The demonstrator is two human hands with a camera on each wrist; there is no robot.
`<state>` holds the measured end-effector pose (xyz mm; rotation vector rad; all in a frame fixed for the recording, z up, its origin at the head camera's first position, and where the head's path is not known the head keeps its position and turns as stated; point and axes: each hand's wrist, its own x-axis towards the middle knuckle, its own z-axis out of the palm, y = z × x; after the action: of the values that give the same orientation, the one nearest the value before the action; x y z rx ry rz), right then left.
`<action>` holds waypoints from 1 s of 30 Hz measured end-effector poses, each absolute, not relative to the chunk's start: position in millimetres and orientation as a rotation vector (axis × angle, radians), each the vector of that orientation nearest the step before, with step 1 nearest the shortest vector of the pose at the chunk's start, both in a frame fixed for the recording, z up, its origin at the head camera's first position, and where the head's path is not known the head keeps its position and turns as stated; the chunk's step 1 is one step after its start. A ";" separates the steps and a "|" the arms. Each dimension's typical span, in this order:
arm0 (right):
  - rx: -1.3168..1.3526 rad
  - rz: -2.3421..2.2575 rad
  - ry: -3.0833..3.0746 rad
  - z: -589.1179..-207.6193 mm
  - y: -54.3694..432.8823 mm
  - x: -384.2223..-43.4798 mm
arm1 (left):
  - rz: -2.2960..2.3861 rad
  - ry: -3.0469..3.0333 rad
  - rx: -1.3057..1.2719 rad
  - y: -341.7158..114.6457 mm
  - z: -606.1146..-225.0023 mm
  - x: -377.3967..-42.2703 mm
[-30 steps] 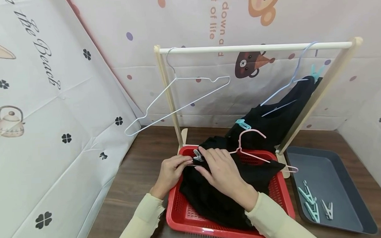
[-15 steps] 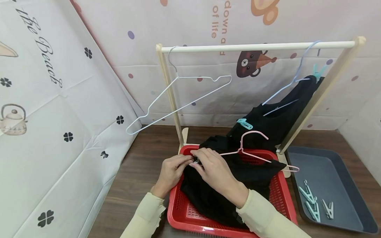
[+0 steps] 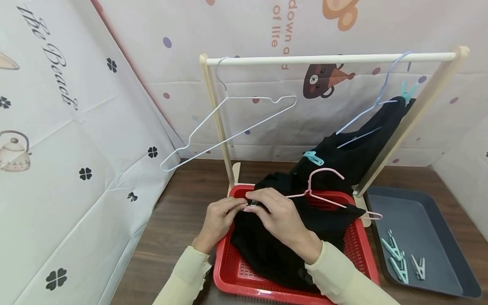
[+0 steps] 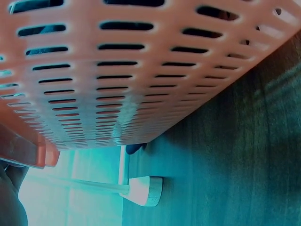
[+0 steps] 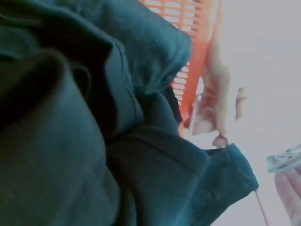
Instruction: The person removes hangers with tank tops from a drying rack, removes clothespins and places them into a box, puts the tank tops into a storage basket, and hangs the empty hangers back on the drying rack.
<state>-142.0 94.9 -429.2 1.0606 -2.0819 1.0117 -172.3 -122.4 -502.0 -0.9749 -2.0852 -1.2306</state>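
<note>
A black garment lies in the red basket, with a pink hanger through its top. At the basket's far left corner, my left hand pinches the edge of the garment near the hanger's end. My right hand grips a grey clothespin between thumb and fingers, close beside the left fingertips. In the head view the right fingers cover most of the clothespin. The right wrist view shows the clothespin a little apart from the cloth. The left wrist view mostly catches the basket's slotted side.
Behind the basket stands a rack with a white rail. A white hanger hangs bare at its left; a blue hanger at its right carries black clothing with turquoise clips. Several clothespins lie in the grey tray.
The right hand has shifted slightly left toward the left fingertips, and its fingers now cover more of the clothespin. The left hand has stayed nearly in place.
</note>
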 end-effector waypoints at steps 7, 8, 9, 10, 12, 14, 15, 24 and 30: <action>1.045 0.990 -2.039 -414.7 108.4 -133.3 | -1.245 -2.113 -0.982 -119.6 -503.3 -172.9; 1.043 0.979 -2.010 -410.2 110.7 -130.8 | -1.247 -2.122 -0.981 -119.5 -503.6 -173.0; 1.037 0.967 -1.977 -405.1 113.1 -128.1 | -1.247 -2.129 -0.978 -119.7 -504.0 -172.9; 1.028 0.954 -1.948 -399.4 115.9 -125.1 | -1.248 -2.136 -0.972 -120.2 -504.5 -172.7; 1.003 0.922 -1.884 -386.8 122.4 -119.1 | -1.242 -2.149 -0.952 -121.5 -505.2 -171.9; 0.967 0.894 -1.836 -373.5 131.3 -113.2 | -1.237 -2.155 -0.929 -122.8 -505.8 -170.8; 0.941 0.883 -1.819 -367.1 136.8 -110.4 | -1.234 -2.157 -0.919 -123.4 -505.8 -170.4; 0.404 0.778 -1.930 -326.0 217.1 -78.2 | -1.263 -2.177 -0.900 -123.4 -502.4 -170.9; 0.034 0.620 -2.322 -341.4 289.3 -78.6 | -1.267 -2.188 -0.898 -123.1 -501.7 -171.5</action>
<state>-78.6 289.3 -341.4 0.0343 -2.3216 0.6203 -171.5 -123.1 -501.7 -0.8984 -2.1881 -1.2674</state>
